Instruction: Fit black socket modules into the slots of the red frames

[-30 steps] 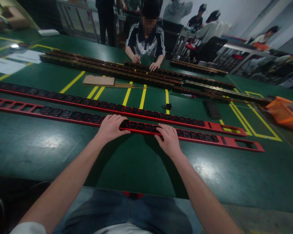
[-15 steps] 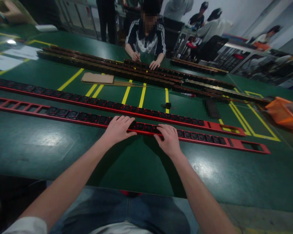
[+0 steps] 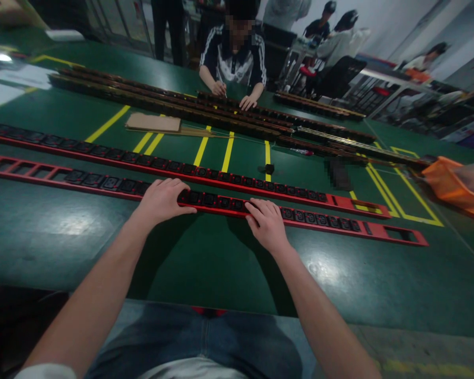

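Red and black, the near strip [image 3: 217,204] is lying lengthwise on the green table [image 3: 82,226], before the person. Both bare hands are clasping the near strip, apart from each other: the left hand [image 3: 164,200] is straddling it, thumb along its front edge; the right hand [image 3: 266,223] is gripping it farther right, fingers over its top. Black sockets [image 3: 209,199] are filling the near strip between the hands, and open frames are showing toward its left end. Just beyond the near strip, the far strip [image 3: 174,167] is running alongside. Farther beyond the near strip, cardboard [image 3: 154,122], a black piece [image 3: 269,169] and dark bars [image 3: 161,102] are lying. Across from the near strip, a co-worker [image 3: 237,68] is holding a slim tool.
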`<state>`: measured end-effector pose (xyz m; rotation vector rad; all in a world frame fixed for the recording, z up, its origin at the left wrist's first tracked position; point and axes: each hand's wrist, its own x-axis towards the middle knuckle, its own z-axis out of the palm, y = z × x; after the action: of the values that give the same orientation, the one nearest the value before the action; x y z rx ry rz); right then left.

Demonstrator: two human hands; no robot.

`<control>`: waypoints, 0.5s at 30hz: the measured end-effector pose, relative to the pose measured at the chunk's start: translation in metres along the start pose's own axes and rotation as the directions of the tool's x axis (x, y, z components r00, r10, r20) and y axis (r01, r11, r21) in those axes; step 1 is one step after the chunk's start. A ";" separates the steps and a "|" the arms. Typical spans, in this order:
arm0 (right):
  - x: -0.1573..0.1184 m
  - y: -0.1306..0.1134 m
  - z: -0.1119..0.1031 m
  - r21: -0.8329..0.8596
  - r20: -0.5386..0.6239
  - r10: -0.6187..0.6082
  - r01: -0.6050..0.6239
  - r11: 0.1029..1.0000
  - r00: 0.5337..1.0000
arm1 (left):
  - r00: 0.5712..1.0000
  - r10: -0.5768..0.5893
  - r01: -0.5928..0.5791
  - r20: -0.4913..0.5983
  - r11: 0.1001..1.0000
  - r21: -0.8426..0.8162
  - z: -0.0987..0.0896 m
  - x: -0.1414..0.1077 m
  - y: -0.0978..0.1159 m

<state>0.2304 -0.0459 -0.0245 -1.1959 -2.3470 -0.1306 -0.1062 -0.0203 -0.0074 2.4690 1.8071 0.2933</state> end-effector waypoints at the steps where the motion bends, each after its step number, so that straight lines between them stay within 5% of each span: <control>1: 0.000 0.000 0.000 0.003 0.000 0.001 -0.001 1.000 1.000 | 1.000 0.002 -0.002 -0.008 1.000 -0.004 0.001 0.000 -0.001; 15: -0.002 0.007 -0.002 0.036 -0.085 0.027 -0.024 0.999 0.996 | 0.992 0.051 -0.050 -0.116 0.999 0.006 0.015 0.007 0.026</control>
<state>0.2380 -0.0435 -0.0247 -1.1795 -2.2501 -0.1294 -0.0768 -0.0204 -0.0164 2.5524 1.7893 0.4463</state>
